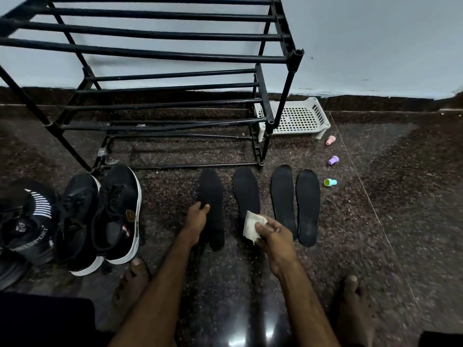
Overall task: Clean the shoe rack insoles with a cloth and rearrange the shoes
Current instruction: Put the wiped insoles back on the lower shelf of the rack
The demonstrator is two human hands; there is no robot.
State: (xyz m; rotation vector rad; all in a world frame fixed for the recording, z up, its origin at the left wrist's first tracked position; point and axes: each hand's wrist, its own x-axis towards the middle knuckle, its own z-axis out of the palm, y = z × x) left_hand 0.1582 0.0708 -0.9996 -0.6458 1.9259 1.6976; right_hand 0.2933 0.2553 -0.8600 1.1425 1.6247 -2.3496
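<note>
left hand (198, 217) | right hand (274, 234) | 1 cloth (250, 225) | 4 insoles (283, 196) | perhaps 4 shoes (117, 211)

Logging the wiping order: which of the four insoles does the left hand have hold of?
The leftmost insole, the one nearest the shoes: the left hand grips its left edge, and touches none of the others.

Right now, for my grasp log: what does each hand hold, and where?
The left hand pinches the leftmost insole at its left edge; the right hand pinches the white cloth by its right side.
</note>
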